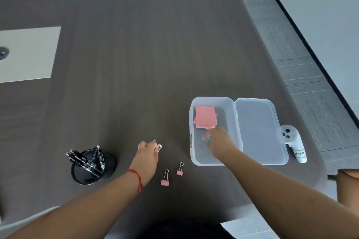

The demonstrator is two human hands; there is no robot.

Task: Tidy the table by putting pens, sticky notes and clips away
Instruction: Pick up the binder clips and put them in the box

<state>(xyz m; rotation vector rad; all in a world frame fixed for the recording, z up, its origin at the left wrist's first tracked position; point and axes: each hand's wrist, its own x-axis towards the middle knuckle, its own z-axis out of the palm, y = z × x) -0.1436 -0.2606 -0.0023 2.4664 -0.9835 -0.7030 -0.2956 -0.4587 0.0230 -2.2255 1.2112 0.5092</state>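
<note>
My right hand (pixel 218 141) reaches into the clear plastic box (pixel 191 153), fingers pinched on a green binder clip (pixel 207 139) just above the box floor. Pink sticky notes (pixel 205 116) lie at the box's far end. My left hand (pixel 148 154) rests on the table to the left, closed on a clip whose silver wire handles (pixel 159 146) stick out past the fingers. Two pink binder clips (pixel 164 179) (pixel 180 170) lie on the table between my arms. A black mesh cup (pixel 108 167) at the left holds several black pens (pixel 85 161).
The box's open lid (pixel 260 132) lies flat to the right. A white handheld controller (pixel 294 141) sits beside the lid near the table's right edge. A white panel (pixel 29 54) is set in the table at the far left. Floor lies beyond the right edge.
</note>
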